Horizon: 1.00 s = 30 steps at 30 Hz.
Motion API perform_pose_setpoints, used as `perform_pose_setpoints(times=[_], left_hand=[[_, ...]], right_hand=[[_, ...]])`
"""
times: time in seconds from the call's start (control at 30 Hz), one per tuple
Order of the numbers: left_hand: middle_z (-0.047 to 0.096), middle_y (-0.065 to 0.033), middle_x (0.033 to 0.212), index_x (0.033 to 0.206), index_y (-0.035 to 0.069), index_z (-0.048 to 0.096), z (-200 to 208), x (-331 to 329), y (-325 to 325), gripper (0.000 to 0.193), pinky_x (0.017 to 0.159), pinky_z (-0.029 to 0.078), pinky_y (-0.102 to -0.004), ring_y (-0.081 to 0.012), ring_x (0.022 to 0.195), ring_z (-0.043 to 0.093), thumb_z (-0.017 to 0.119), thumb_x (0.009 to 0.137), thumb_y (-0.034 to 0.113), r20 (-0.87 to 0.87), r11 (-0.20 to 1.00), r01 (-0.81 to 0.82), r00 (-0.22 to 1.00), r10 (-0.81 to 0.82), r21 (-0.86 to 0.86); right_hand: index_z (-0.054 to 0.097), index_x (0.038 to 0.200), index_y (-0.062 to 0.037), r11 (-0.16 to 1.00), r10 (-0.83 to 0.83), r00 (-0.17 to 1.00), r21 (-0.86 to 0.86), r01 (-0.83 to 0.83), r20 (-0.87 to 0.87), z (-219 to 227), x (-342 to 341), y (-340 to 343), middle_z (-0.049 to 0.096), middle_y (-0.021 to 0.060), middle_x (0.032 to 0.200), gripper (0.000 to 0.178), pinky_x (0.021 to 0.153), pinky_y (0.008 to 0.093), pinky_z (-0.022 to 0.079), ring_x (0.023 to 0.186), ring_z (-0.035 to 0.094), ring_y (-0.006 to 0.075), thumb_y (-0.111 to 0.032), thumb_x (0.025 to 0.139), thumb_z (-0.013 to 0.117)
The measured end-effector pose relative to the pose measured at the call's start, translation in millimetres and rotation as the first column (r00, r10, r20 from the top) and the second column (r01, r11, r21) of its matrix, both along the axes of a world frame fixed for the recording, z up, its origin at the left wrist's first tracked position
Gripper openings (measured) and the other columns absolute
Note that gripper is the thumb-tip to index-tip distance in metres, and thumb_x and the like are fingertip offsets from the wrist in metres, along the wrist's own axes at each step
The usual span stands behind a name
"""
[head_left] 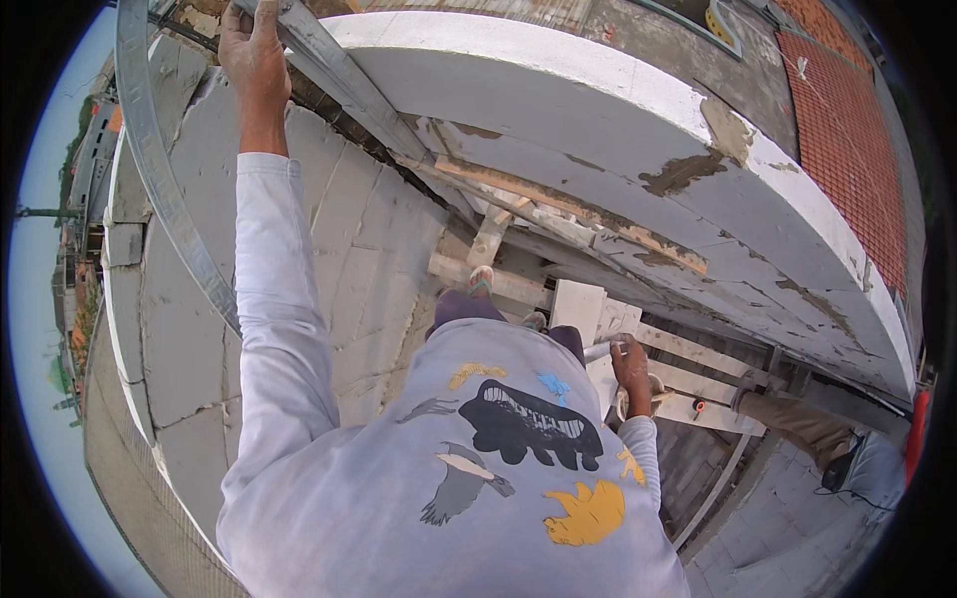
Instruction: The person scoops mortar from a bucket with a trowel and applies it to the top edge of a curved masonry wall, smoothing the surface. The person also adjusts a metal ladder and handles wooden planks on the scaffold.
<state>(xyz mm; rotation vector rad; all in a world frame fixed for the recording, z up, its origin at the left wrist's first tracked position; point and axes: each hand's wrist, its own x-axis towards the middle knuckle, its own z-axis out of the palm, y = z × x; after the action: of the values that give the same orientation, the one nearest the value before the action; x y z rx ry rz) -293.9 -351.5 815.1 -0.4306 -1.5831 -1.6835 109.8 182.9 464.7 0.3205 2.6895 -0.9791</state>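
Note:
At the upper left, my left hand is raised with its fingers closed round the top of a grey galvanised metal channel. The channel slants down and right along the gap beside a white block wall. My right hand is low, right of my body, closed round a pale rod-like thing that juts out to its left; the fingers hide most of it. Below that hand, a pale rounded thing is partly covered. A second metal strip appears bent by the lens left of my left arm.
My sandalled foot is by wooden planks over a deep drop. A grey block wall rises on the left. Another person's brown trouser leg is at the right. Patchy mortar marks the white wall; red roofing lies beyond.

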Motion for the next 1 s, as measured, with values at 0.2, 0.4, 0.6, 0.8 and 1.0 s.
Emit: perform_pose_setpoints(times=[0.2, 0.4, 0.6, 0.8, 1.0], left_hand=[[0.053, -0.0175, 0.137, 0.141, -0.004, 0.044, -48, 48, 45, 0.051, 0.109, 0.044, -0.0361, -0.0252, 0.128, 0.053, 0.063, 0.103, 0.026, 0.097, 0.914, -0.406, 0.909, 0.406, -0.017], [0.057, -0.014, 0.134, 0.13, 0.002, 0.058, -134, 110, 135, 0.034, 0.107, 0.045, -0.0403, -0.027, 0.124, 0.056, 0.063, 0.102, 0.02, 0.215, 0.89, -0.271, 0.906, 0.365, -0.367], [0.066, -0.0113, 0.122, 0.114, 0.006, 0.07, -72, 92, 162, 0.021, 0.106, 0.044, -0.0429, -0.031, 0.121, 0.058, 0.069, 0.094, 0.012, -0.171, 0.725, -0.339, 0.939, 0.298, -0.6], [0.067, -0.0114, 0.121, 0.114, 0.006, 0.071, -41, 46, 157, 0.023, 0.106, 0.045, -0.0442, -0.0339, 0.119, 0.059, 0.072, 0.091, 0.011, -0.189, 0.665, -0.245, 0.969, 0.157, -0.706], [0.063, -0.0163, 0.129, 0.12, 0.003, 0.066, -65, 53, 117, 0.027, 0.108, 0.042, -0.0456, -0.0347, 0.125, 0.056, 0.066, 0.096, 0.015, -0.162, 0.744, -0.358, 0.932, 0.325, -0.564]], right_hand=[[0.063, 0.112, -0.0046, 0.708, -0.485, 0.764, -0.322, 0.628, 0.426, -74, 77, 30, 0.069, 0.0099, 0.085, 0.02, 0.052, 0.0286, 0.051, 0.062, 0.063, 0.0155, -0.022, 0.101, 0.06], [0.06, 0.112, -0.0024, 0.474, -0.619, 0.596, -0.363, 0.803, 0.511, -82, 100, 35, 0.065, 0.011, 0.083, 0.021, 0.048, 0.0281, 0.048, 0.059, 0.061, 0.0168, -0.021, 0.102, 0.058], [0.059, 0.113, -0.0005, 0.524, -0.622, 0.631, -0.353, 0.775, 0.463, -80, 88, 50, 0.066, 0.0104, 0.085, 0.026, 0.049, 0.0282, 0.048, 0.059, 0.061, 0.0166, -0.023, 0.103, 0.055], [0.064, 0.106, 0.0012, 0.544, -0.674, 0.64, -0.339, 0.768, 0.368, -61, 55, 41, 0.068, 0.011, 0.083, 0.026, 0.054, 0.0305, 0.051, 0.063, 0.064, 0.0186, -0.024, 0.101, 0.057], [0.066, 0.099, -0.0005, 0.85, -0.116, 0.984, -0.499, 0.169, 0.136, 87, -63, -62, 0.066, 0.0051, 0.079, 0.019, 0.061, 0.0279, 0.051, 0.065, 0.061, 0.012, -0.017, 0.099, 0.057]])
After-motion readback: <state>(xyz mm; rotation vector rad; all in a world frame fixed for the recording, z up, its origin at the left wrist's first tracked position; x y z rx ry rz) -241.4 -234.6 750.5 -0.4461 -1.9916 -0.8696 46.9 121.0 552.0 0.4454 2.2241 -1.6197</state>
